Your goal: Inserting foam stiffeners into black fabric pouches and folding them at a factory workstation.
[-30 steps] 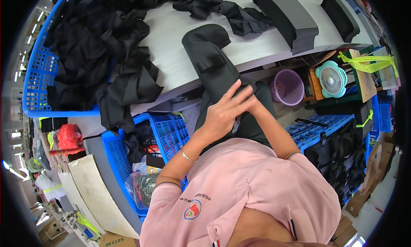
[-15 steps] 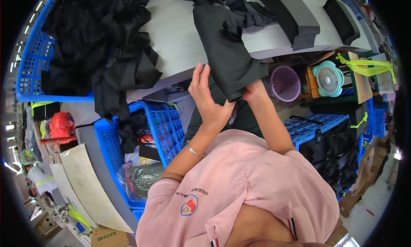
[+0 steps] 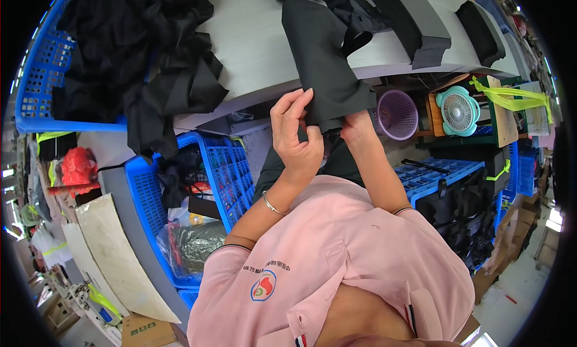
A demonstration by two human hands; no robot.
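Observation:
A folded black cloth piece [image 3: 327,58] hangs over the table's near edge toward my lap, its upper part lying on the tabletop. My right hand [image 3: 358,125] grips its lower right corner, with most fingers hidden beneath the fabric. At the left border of the cloth is my left hand [image 3: 294,133], palm toward it. Its fingertips reach the cloth edge, while the thumb stands apart from them near the lower corner. More loose black cloth [image 3: 360,16] lies just behind the held piece.
Black fabric heaps over a blue crate [image 3: 45,76] at left. Two stacks of black pieces [image 3: 415,22] lie on the table [image 3: 246,46]. Below are a purple basket [image 3: 396,114], a turquoise fan [image 3: 458,110], a blue crate of bags [image 3: 144,196] and another of black pieces [image 3: 445,178].
My left hand's fingers have come down and in against the cloth edge, and its thumb has lifted. The held cloth has shifted slightly. My right hand keeps its grip.

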